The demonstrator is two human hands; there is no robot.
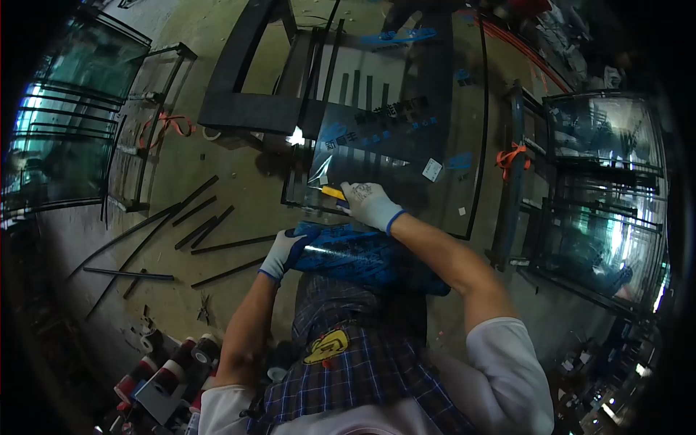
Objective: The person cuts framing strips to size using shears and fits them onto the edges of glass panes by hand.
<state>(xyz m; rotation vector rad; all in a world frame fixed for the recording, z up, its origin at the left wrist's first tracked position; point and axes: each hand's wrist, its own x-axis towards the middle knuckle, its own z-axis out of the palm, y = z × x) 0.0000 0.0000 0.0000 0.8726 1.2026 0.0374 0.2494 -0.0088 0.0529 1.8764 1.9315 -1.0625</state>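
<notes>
My right hand (370, 205), in a white and blue glove, is closed on a yellow utility knife (333, 193). The knife's tip is at the lower left corner of a glass pane (449, 196), beside a raised, shiny bit of film (320, 171). Blue printed text marks the film on the pane. My left hand (288, 250), gloved too, grips the left end of a blue film roll (355, 254), which lies across my lap at the near edge of the glass.
Dark strips (206, 228) lie scattered on the floor at left. Racks of glass panes stand at far left (65, 145) and far right (605, 159). A dark frame (246, 112) is behind the work. Tape rolls (167, 373) sit at lower left.
</notes>
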